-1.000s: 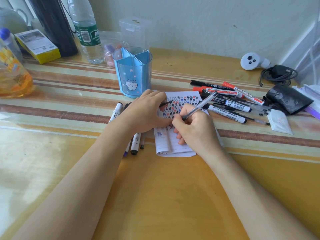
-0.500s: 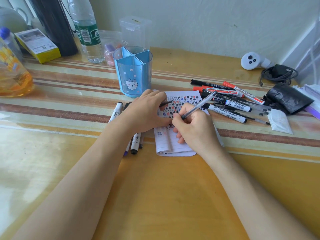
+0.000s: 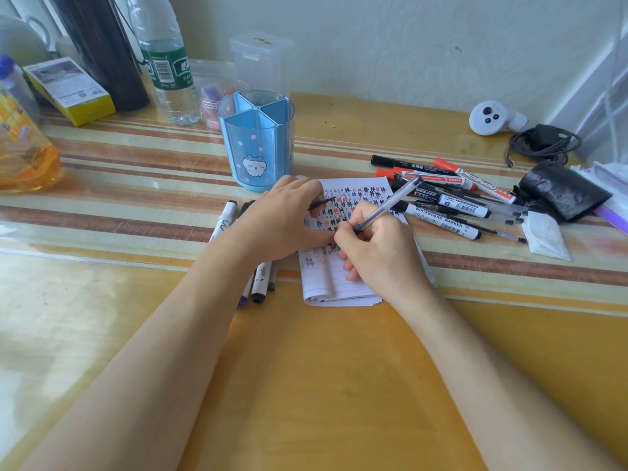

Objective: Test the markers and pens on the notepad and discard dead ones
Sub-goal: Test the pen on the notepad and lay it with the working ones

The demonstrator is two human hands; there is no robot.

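1. Far left of the work area, a small group of markers (image 3: 261, 277) lies on the table (image 3: 323, 385), partly under your left wrist, long axes running toward and away from you.
2. Your left hand (image 3: 282, 222) presses flat on the notepad (image 3: 331, 283); a thin black piece, possibly the pen's cap, pokes from its fingers, though you can't tell for sure.
3. Your right hand (image 3: 377, 256) is closed in a writing grip on the clear pen (image 3: 387, 209), tip down on the page, barrel slanting up and to the right.
4. Rightward, the untested pile of whiteboard markers (image 3: 441, 202) lies just beside the notepad, long axes mostly left-right, nearer your right hand, so that hand probably makes the next reach.
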